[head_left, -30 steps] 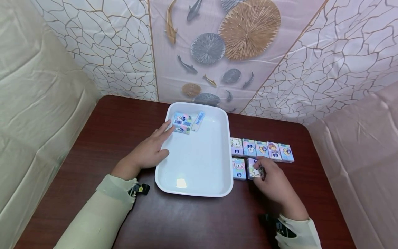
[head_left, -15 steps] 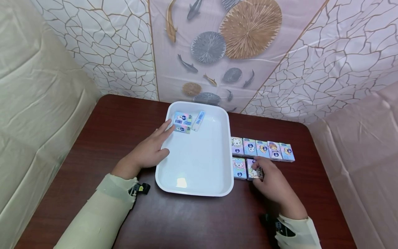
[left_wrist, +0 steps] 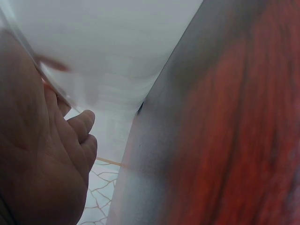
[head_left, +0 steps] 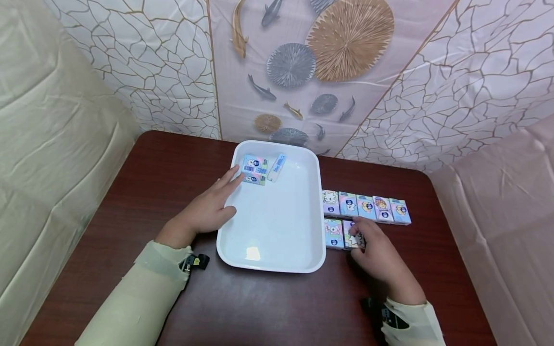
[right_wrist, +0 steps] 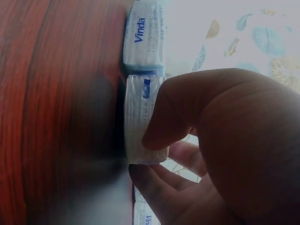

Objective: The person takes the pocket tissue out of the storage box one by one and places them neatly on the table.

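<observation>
My right hand (head_left: 378, 250) pinches a small tissue pack (head_left: 351, 234) with a purple-and-white print. In the right wrist view the thumb (right_wrist: 161, 126) lies on the pack's near end, the other fingers on its side. This pack lies flat, close beside another tissue pack (head_left: 333, 234) to its left. My left hand (head_left: 207, 206) rests across the left rim of a white tray (head_left: 270, 230), two fingers reaching over it. Inside the tray, near those fingertips, lie blue-pink tissue packs (head_left: 255, 164) and one pack standing on its edge (head_left: 277, 167).
Behind the right hand, a row of several tissue packs (head_left: 366, 207) runs rightward from the tray's right side. Everything stands on a dark red wooden table (head_left: 182, 158). Patterned cloth (head_left: 173, 62) hangs behind, and pale cloth covers both sides.
The pack under my right hand has slid slightly left, up against its neighbour, the hand moving with it. My left hand has stayed on the tray rim.
</observation>
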A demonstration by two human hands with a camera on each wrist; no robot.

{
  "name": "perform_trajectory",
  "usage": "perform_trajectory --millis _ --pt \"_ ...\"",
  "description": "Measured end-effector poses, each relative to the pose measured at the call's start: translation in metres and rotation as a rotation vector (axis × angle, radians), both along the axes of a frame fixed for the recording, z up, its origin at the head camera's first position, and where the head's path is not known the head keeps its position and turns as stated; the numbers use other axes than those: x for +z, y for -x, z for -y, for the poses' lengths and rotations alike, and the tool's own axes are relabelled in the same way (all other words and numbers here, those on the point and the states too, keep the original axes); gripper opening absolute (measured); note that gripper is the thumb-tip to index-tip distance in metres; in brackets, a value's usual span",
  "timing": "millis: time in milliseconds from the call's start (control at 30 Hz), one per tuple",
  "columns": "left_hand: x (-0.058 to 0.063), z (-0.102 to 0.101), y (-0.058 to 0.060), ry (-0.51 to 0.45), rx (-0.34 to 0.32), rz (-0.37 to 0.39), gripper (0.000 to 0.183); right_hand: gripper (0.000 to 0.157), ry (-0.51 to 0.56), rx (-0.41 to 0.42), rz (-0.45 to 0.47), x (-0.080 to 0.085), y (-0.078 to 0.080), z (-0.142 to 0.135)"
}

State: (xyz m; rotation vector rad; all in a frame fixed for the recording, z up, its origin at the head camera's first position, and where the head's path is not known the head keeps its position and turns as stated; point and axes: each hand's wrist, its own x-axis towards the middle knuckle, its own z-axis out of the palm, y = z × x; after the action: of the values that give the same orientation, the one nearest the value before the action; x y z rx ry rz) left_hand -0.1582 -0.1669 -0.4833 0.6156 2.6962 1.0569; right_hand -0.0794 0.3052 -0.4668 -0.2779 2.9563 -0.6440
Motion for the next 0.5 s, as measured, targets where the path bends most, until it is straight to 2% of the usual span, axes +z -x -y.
perform_trajectory --millis 500 --pt "0.0027 0.0008 -0.0015 -0.008 -0.003 0.011 0.089 0.033 -0.016 0.001 0.016 0.0013 -0.0014 -0.0002"
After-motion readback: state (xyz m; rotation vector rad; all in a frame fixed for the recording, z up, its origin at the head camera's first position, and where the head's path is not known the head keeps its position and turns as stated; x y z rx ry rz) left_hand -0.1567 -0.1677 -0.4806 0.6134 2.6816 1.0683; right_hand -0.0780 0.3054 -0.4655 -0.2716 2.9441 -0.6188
